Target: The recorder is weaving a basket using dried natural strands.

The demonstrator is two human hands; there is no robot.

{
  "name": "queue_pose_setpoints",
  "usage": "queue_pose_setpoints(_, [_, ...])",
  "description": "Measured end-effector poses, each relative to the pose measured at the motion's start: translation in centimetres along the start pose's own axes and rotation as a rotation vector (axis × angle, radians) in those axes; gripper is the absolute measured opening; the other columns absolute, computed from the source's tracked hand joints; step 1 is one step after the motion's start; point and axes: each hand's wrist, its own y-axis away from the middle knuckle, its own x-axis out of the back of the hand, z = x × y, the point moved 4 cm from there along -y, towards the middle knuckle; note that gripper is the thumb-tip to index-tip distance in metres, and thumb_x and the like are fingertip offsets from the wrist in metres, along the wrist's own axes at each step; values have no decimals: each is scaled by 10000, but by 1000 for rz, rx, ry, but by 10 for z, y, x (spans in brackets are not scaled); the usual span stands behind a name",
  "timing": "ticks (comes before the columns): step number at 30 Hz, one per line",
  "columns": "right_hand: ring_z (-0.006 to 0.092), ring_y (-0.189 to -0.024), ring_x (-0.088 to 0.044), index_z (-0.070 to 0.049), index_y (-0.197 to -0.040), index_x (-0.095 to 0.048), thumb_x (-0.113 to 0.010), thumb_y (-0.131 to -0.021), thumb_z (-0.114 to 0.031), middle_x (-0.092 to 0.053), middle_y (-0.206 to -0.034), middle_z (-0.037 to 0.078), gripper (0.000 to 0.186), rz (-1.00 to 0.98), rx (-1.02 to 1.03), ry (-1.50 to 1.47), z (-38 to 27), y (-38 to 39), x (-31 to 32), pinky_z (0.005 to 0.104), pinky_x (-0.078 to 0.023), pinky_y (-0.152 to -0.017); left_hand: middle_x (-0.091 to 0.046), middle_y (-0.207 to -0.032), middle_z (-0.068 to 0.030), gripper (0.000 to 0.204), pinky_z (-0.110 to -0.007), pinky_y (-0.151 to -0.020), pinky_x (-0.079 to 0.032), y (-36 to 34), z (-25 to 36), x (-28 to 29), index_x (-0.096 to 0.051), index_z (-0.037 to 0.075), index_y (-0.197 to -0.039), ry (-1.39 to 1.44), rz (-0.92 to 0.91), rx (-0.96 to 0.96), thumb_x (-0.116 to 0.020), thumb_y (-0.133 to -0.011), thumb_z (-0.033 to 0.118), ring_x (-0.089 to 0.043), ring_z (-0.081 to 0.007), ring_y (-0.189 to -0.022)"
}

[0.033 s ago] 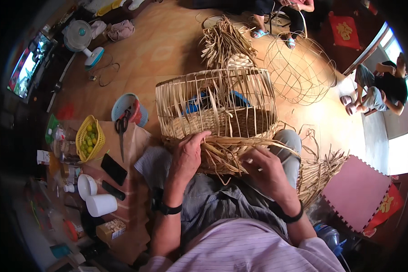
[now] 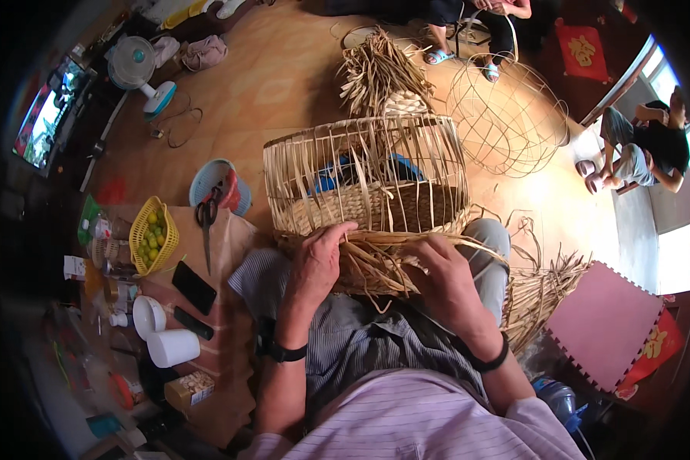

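A half-woven basket (image 2: 322,208) of dried plant strips rests on my lap, tilted on its side. Its bare upright stakes point away from me, and a tightly woven band lies closer in. My left hand (image 2: 318,261) is closed on the dried strips (image 2: 372,259) along the near side, thumb and forefinger pinching them. At the right end of that same bundle is my right hand (image 2: 443,280), its fingers bent round the strips. Its fingertips are partly hidden behind the hand. Something blue (image 2: 330,175) shows through the stakes.
Left, a low table bears scissors (image 2: 205,218), a yellow fruit basket (image 2: 172,230), a dark phone (image 2: 194,287) and white cups (image 2: 172,347). Beyond my basket stand a strip bundle (image 2: 383,69) and a wire frame (image 2: 506,115). More strips (image 2: 544,299) lie right. Two people sit farther off.
My right hand has shifted slightly up and inward onto the strips, and its fingers have turned. My left hand and the basket stay where they were.
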Motion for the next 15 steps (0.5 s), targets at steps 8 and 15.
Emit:
queue_pose_setpoints(8, [294,-960,-546,-45,-983,-616,-686,-780,-122,-569,-944,111,228,-97,333,632,12,-42,-20,409,-474,-826,-723,-1085,-173,286,-373,-886,-536,-7,-19,-6,-668,53,-1221,170,-68,-59,-491,-1000,14,-703,-330,-1032])
queue_pose_setpoints(15, [294,-897,-543,-48,-900,-623,-681,-818,-150,-561,-915,108,143,29,309,522,0,-32,-23,404,-476,-792,-732,-1059,-142,265,-337,-874,-532,-14,-25,-4,-692,44,-1210,264,-130,-10,-520,-1010,25,-708,-244,-992])
